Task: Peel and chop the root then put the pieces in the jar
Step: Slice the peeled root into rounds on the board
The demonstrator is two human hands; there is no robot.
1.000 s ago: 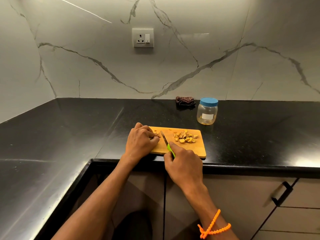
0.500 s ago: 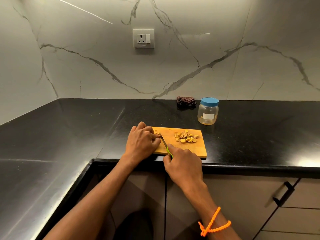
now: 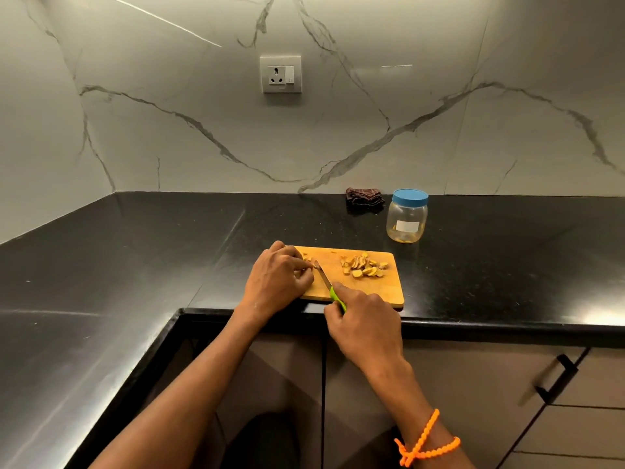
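A wooden cutting board (image 3: 389, 292) lies at the counter's front edge. On its right half sits a heap of yellow root slices (image 3: 363, 266). My left hand (image 3: 277, 279) pinches the last stub of root (image 3: 307, 268) on the board's left side; most of the stub is hidden under my fingers. My right hand (image 3: 363, 321) grips a knife (image 3: 324, 277) by its green handle, its blade tip resting at the stub beside my left fingertips. A clear plastic jar (image 3: 407, 216) with a blue lid on stands behind the board, a few pieces at its bottom.
A folded dark cloth (image 3: 364, 197) lies by the wall, left of the jar. The black counter (image 3: 135, 265) wraps round to the left in an L. A wall socket (image 3: 280, 74) sits above. Cabinet doors with a black handle (image 3: 554, 379) are below.
The knife blade has moved left, up against the stub at my left fingertips. My left hand stays on the stub; the slice heap and jar are unmoved.
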